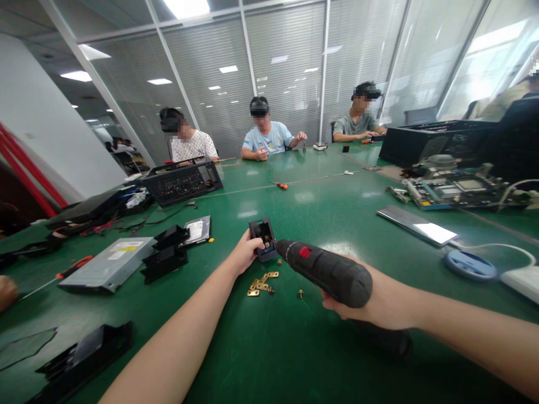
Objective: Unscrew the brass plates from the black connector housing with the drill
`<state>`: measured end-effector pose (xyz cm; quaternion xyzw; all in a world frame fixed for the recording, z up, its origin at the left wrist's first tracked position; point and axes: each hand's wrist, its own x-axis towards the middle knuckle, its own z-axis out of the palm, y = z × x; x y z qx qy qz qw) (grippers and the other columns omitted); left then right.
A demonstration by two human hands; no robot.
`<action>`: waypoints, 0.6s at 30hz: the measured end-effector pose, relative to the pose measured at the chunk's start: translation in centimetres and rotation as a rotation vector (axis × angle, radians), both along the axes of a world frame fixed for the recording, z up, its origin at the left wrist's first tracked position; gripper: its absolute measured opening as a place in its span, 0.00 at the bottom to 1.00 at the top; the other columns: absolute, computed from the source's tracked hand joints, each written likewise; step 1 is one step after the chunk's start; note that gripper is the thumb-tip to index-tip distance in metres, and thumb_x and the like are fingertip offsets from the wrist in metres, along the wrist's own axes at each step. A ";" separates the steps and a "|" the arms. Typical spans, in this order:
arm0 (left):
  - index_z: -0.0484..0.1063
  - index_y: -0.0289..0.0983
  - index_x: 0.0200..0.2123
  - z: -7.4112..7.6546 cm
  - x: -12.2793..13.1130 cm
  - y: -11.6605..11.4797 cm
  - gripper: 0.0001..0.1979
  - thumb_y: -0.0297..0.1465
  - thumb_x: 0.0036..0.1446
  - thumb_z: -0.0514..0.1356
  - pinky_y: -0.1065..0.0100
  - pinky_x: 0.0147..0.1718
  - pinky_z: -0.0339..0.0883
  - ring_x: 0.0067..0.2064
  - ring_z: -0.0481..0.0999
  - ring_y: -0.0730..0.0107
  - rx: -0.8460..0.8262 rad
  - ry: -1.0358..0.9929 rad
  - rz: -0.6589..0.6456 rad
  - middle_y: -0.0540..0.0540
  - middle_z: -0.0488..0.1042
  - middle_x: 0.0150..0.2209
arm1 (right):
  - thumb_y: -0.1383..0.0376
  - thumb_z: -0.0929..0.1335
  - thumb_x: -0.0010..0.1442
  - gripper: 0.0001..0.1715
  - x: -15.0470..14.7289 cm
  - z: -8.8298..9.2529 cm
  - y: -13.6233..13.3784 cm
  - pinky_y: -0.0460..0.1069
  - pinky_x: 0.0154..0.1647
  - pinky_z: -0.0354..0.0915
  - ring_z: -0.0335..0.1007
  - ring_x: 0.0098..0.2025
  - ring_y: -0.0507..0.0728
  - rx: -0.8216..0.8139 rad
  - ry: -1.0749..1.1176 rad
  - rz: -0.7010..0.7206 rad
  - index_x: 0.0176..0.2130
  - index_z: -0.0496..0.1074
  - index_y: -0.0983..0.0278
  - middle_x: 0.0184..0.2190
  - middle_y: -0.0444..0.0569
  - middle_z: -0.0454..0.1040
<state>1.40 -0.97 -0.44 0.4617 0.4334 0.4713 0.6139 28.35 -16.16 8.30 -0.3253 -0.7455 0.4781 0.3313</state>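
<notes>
My left hand [247, 250] grips a small black box-shaped bracket [264, 224] by its left side, the thumb reaching into its open face. In my right hand [357, 303] is a black cordless drill [324, 269] with a red switch. Its nose points left at the bracket's right edge; whether the bit touches a screw there I cannot tell. On the table just below the bracket lie several small brass plates [263, 283]. A loose screw [300, 294] stands to their right, and another small screw [271, 290] lies beside the plates.
Left of me are a silver optical drive [110, 262], black brackets [165, 262], a hard drive [197, 230] and a black computer panel [183, 182]. An orange screwdriver [281, 186] lies ahead. To the right are a phone [416, 224], a blue disc [470, 265] and a motherboard [458, 188]. Several people sit opposite.
</notes>
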 end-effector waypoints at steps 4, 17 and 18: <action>0.70 0.37 0.45 0.1 0.1 0.0 0.28 0.24 0.34 0.60 0.56 0.45 0.73 0.40 0.80 0.57 -0.008 0.007 -0.003 0.46 0.79 0.36 | 0.69 0.73 0.53 0.25 -0.1 0.1 0.0 0.48 0.32 0.70 0.73 0.31 0.54 0.008 0.008 -0.010 0.50 0.68 0.61 0.32 0.43 0.76; 0.70 0.36 0.47 0.4 0.2 0.0 0.29 0.24 0.34 0.60 0.56 0.45 0.74 0.42 0.82 0.55 0.006 0.019 -0.009 0.45 0.81 0.37 | 0.69 0.73 0.54 0.34 0.3 -0.3 0.2 0.48 0.35 0.70 0.74 0.33 0.55 0.072 -0.013 -0.001 0.59 0.68 0.64 0.32 0.43 0.76; 0.70 0.36 0.47 0.4 0.2 0.0 0.30 0.24 0.34 0.60 0.56 0.44 0.74 0.41 0.82 0.55 0.001 0.020 -0.006 0.45 0.81 0.37 | 0.69 0.73 0.54 0.33 0.2 -0.2 0.2 0.48 0.34 0.70 0.74 0.33 0.55 0.062 -0.007 -0.003 0.59 0.68 0.64 0.33 0.43 0.77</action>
